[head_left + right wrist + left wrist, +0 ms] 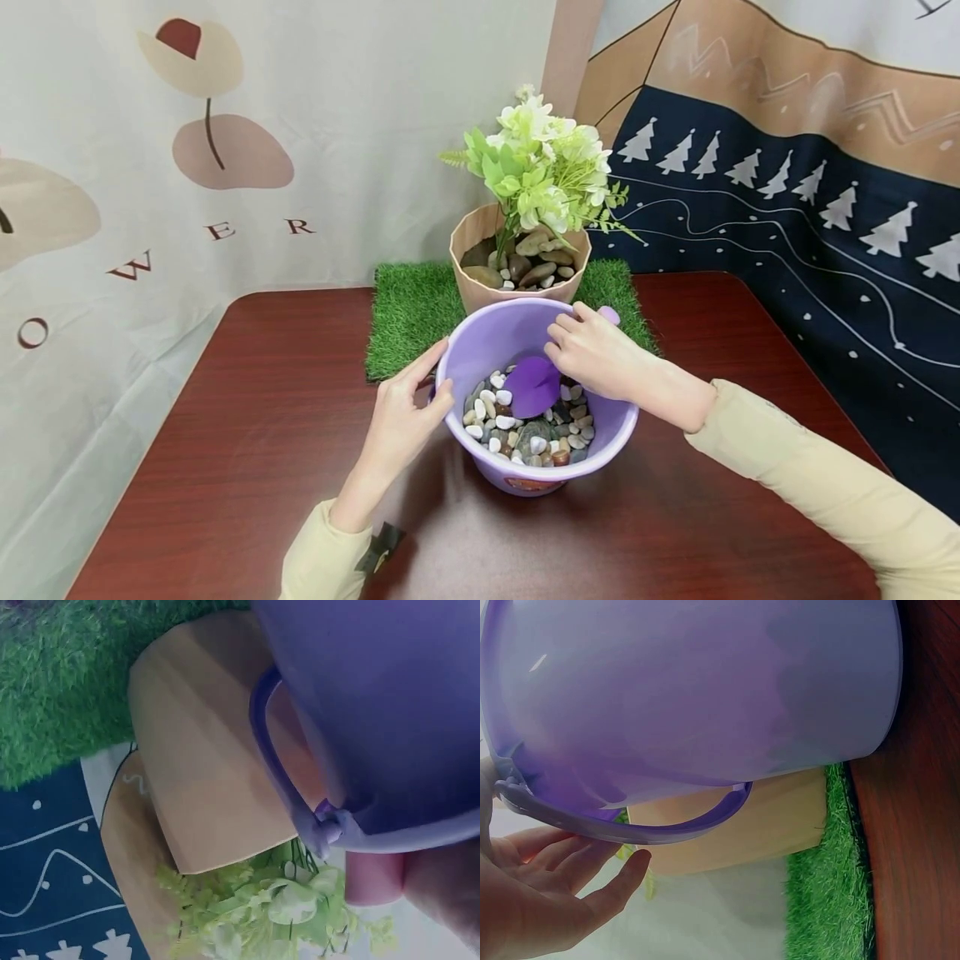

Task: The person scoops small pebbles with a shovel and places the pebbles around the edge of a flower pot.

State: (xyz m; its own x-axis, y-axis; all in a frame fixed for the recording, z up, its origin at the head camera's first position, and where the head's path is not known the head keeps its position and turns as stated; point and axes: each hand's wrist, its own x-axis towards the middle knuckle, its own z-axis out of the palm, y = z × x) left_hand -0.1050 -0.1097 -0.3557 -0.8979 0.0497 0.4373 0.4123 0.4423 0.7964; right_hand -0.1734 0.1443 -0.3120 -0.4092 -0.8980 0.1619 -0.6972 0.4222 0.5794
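Observation:
A light purple bucket stands on the table, with many pebbles in white, brown and grey lying inside. My right hand reaches over its right rim and grips a toy shovel by the handle; a pinkish-purple handle end shows past the knuckles. The shovel's dark purple blade rests among the pebbles. On the opposite side, my left hand holds the rim, its thumb at the edge. In the left wrist view, the bucket's handle hangs down along the outer wall, beside the fingers.
Right behind the bucket, a beige faceted pot holds stones and white-green flowers. It stands on a green turf mat. Printed cloths hang behind the brown table.

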